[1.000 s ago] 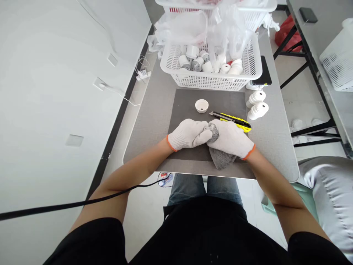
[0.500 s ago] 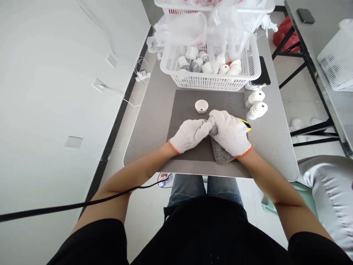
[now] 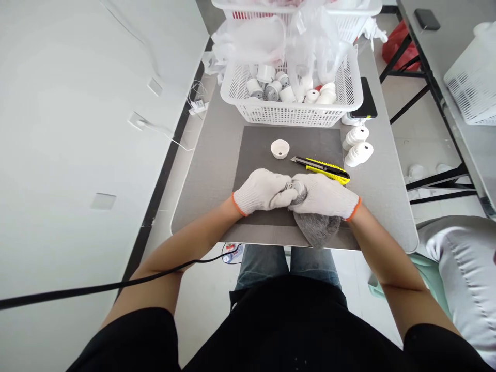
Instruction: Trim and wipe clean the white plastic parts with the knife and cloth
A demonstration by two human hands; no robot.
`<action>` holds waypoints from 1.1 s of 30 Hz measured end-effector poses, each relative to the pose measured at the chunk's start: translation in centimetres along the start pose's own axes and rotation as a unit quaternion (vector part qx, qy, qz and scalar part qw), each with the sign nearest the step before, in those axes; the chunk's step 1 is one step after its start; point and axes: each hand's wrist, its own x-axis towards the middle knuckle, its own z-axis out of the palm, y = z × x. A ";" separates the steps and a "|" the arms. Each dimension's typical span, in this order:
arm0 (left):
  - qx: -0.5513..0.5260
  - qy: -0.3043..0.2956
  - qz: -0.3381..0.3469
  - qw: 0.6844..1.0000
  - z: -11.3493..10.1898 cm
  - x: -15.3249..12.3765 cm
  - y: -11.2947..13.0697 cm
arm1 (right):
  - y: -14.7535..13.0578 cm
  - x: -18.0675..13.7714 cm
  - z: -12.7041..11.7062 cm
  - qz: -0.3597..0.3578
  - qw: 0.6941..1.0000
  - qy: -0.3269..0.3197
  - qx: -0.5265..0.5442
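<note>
In white knit gloves with orange cuffs, my hands meet over the dark mat [image 3: 253,147]. My left hand [image 3: 263,191] is closed on a small round grey-and-white part [image 3: 298,190], most of it covered by fingers. My right hand [image 3: 323,195] grips a grey cloth [image 3: 318,231] against that part, and the cloth's loose end hangs toward the table's front edge. Just beyond the right hand lies a yellow-and-black utility knife [image 3: 325,169], blade out to the left. A small white cup-shaped piece [image 3: 279,150] rests on the mat past the left hand.
A white basket [image 3: 287,113] with several white and grey parts and clear plastic bags stands behind the mat. Two white housings [image 3: 358,147] and a phone [image 3: 366,98] sit on the right. A black cable [image 3: 116,285] crosses my left arm. Someone's grey-clad leg [image 3: 457,268] is at right.
My right hand has shifted nearer to me and turned, uncovering the utility knife. The cloth's loose end has swung slightly to the right; the round part stays between both hands.
</note>
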 end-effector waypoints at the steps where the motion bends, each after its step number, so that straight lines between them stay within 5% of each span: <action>1: -0.015 0.003 -0.042 0.999 -0.2 0.1 0.2 | -0.3 0.2 0.4 0.015 0.999 0.022 -0.023; 7: -0.200 0.066 -0.184 0.960 -1.0 0.5 1.7 | -1.9 1.0 3.3 0.086 0.972 0.184 -0.119; 10: -0.334 0.085 -0.291 0.892 -0.6 0.8 1.5 | -2.3 1.5 4.5 0.072 0.959 0.257 -0.097; 13: -0.457 0.028 -0.341 0.821 0.0 1.0 0.8 | -2.1 2.2 5.4 0.035 0.951 0.300 -0.073; 15: -0.452 0.019 -0.326 0.830 0.3 0.9 0.8 | -1.9 2.5 5.7 0.009 0.948 0.311 -0.066; 17: -0.374 0.052 -0.290 0.879 0.4 0.6 0.9 | -2.0 2.4 5.6 0.006 0.951 0.303 -0.065; 22: -0.073 0.081 -0.161 0.981 0.0 -0.1 0.5 | -2.4 1.3 3.8 0.062 0.982 0.173 -0.053; 27: 0.121 0.004 0.049 0.991 -0.1 -0.5 -0.3 | -0.9 0.4 0.5 -0.038 0.998 -0.036 0.036; 31: 0.106 -0.009 0.227 0.968 0.1 -1.5 0.7 | 0.4 0.1 -1.2 -0.101 0.917 -0.313 0.223; 33: 0.086 0.007 0.269 0.959 0.1 -1.8 1.0 | 0.6 0.1 -1.2 -0.100 0.877 -0.386 0.266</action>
